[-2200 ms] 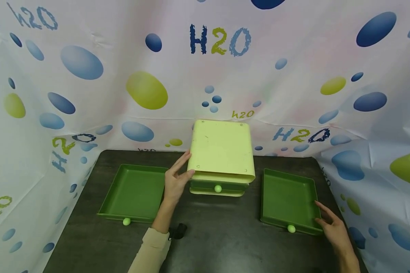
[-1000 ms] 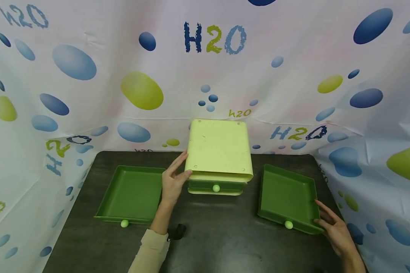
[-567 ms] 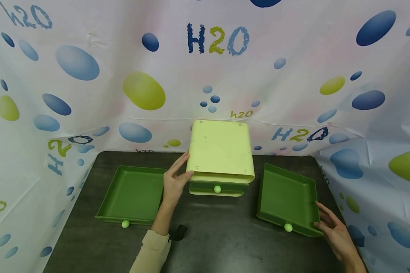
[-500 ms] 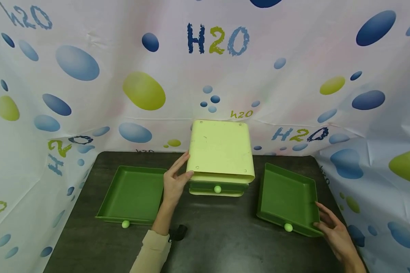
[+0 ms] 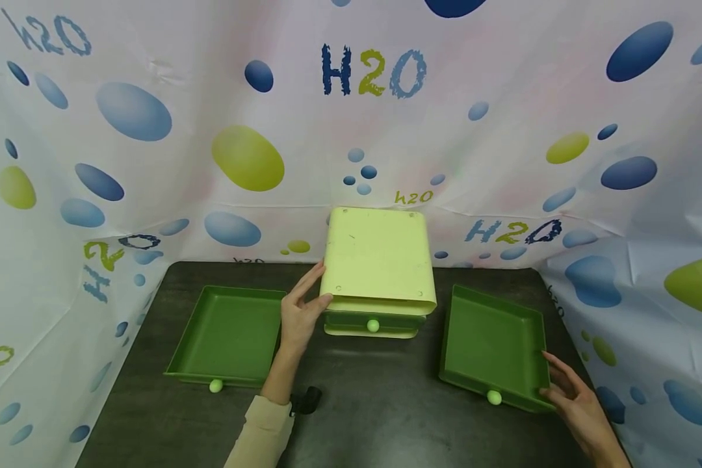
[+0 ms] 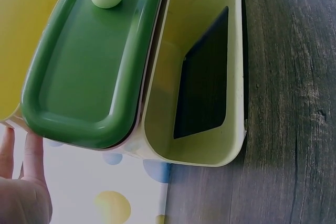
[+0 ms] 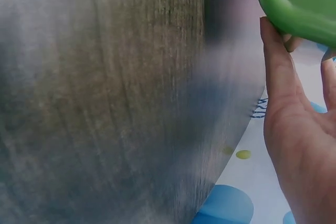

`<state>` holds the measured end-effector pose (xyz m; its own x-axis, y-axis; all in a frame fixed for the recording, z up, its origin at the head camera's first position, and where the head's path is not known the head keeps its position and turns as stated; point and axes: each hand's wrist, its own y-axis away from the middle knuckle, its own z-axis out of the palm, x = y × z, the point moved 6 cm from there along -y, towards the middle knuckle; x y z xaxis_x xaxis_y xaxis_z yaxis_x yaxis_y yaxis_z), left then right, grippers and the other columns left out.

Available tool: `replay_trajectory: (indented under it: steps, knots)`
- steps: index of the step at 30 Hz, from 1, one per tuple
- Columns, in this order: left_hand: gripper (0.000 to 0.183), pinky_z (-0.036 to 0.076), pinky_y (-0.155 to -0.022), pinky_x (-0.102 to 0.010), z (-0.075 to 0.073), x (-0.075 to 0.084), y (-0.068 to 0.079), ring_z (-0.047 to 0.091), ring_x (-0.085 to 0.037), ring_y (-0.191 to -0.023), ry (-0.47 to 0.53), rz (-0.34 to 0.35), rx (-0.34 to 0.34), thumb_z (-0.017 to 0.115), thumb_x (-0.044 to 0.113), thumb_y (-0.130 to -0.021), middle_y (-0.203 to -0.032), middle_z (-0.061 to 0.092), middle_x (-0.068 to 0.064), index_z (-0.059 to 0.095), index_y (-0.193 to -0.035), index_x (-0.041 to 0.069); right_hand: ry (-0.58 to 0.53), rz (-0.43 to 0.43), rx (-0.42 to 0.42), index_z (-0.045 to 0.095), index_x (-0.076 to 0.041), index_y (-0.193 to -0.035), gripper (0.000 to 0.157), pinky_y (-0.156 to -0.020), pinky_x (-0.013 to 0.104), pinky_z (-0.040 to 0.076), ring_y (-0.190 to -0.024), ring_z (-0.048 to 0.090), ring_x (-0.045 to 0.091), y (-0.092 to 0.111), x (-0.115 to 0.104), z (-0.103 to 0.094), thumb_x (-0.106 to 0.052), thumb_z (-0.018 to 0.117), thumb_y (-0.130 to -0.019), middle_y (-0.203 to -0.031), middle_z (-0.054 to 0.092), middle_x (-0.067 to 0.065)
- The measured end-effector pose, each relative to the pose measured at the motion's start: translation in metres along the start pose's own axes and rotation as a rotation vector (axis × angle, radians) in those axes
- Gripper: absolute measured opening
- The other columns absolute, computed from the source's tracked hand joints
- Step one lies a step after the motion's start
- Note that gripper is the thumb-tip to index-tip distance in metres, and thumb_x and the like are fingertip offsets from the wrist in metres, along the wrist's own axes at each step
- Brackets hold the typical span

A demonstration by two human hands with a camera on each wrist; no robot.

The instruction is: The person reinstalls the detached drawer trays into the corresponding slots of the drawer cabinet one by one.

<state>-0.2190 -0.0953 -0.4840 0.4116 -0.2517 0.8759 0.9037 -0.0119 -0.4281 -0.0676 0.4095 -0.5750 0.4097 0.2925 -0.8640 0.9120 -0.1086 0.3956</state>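
Note:
A pale yellow cabinet stands at the table's back, with a green drawer with a round knob in its middle slot. In the left wrist view the open compartment beside that drawer shows its inner walls. My left hand rests against the cabinet's left side, fingers extended, thumb at its front corner. At the right, my right hand pinches the side and front corner of a second green drawer, which sits tilted. Its corner meets my thumb in the right wrist view.
A third green drawer, knob toward me, lies left of my left forearm. The dark wooden table fills the foreground. A white curtain with printed blue and green spots hangs behind and at both sides.
The drawer at the right has turned and tilted in my right hand, its front right corner shifting toward me. My left hand has stayed against the cabinet. The head view shifts slightly.

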Motion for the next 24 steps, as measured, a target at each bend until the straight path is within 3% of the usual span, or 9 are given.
replay_trajectory:
  steps: [3, 5, 14, 24]
  knots:
    - [0.051, 0.055, -0.09, -0.032, 0.0, 0.0, 0.0, 0.046, -0.03, -0.136, -0.003, -0.008, 0.004, 0.07, -0.003, -0.09, -0.149, 0.047, -0.018, 0.056, -0.139, -0.003, -0.013, 0.03, -0.034, 0.008, -0.033, -0.161, 0.081, -0.102, 0.06, 0.041, -0.142, 0.03, 0.036, 0.005, 0.001, 0.004, -0.013, 0.058, -0.101, -0.162, 0.005, 0.025]
    - [0.052, 0.055, -0.09, -0.031, 0.0, 0.0, 0.0, 0.046, -0.03, -0.136, -0.007, -0.014, 0.007, 0.069, -0.007, -0.089, -0.149, 0.046, -0.019, 0.055, -0.139, -0.004, -0.032, 0.037, -0.064, 0.006, -0.033, -0.161, 0.083, -0.103, 0.074, 0.029, -0.143, 0.007, 0.054, 0.009, -0.001, 0.008, -0.012, 0.059, -0.101, -0.161, -0.004, 0.03]
    - [0.052, 0.055, -0.092, -0.031, -0.002, 0.001, 0.001, 0.048, -0.025, -0.135, -0.009, -0.021, 0.017, 0.067, -0.011, -0.089, -0.15, 0.045, -0.02, 0.054, -0.139, -0.006, -0.041, 0.066, -0.073, 0.006, -0.029, -0.162, 0.086, -0.096, 0.062, 0.047, -0.137, 0.012, 0.064, 0.019, -0.002, 0.02, -0.009, 0.061, -0.098, -0.159, 0.003, 0.033]
    - [0.052, 0.055, -0.092, -0.032, 0.0, -0.001, 0.001, 0.047, -0.027, -0.135, -0.002, -0.012, 0.004, 0.066, -0.012, -0.089, -0.149, 0.046, -0.019, 0.056, -0.139, -0.003, 0.017, 0.09, -0.066, 0.006, -0.025, -0.162, 0.088, -0.1, 0.068, 0.039, -0.139, 0.007, 0.063, 0.026, 0.003, 0.021, -0.011, 0.063, -0.097, -0.16, -0.001, 0.032]
